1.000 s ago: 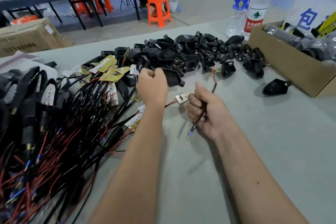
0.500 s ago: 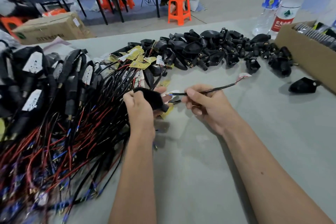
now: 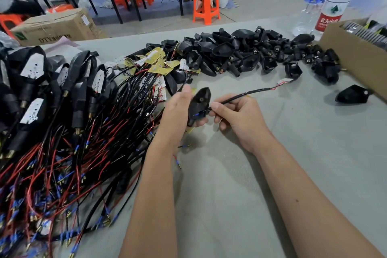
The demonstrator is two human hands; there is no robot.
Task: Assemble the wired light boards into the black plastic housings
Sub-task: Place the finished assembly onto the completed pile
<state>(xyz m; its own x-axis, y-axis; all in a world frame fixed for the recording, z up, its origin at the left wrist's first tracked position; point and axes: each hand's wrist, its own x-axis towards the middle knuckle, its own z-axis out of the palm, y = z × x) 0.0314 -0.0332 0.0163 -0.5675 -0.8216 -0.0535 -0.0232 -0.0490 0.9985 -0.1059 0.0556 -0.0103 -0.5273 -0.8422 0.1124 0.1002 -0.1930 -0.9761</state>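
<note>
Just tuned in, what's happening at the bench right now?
A person is fitting a wired light board into a housing. The left hand grips one black housing, while the right hand pinches a black cable and feeds its blue-tipped end into the housing. The cable's small white board trails toward the pile of empty housings. Finished units with red and black wires lie at the left.

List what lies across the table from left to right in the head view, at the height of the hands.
Pile of assembled housings with red and black wires → left hand → black housing it grips → right hand pinching the black cable → lone black housing → cardboard box.
</note>
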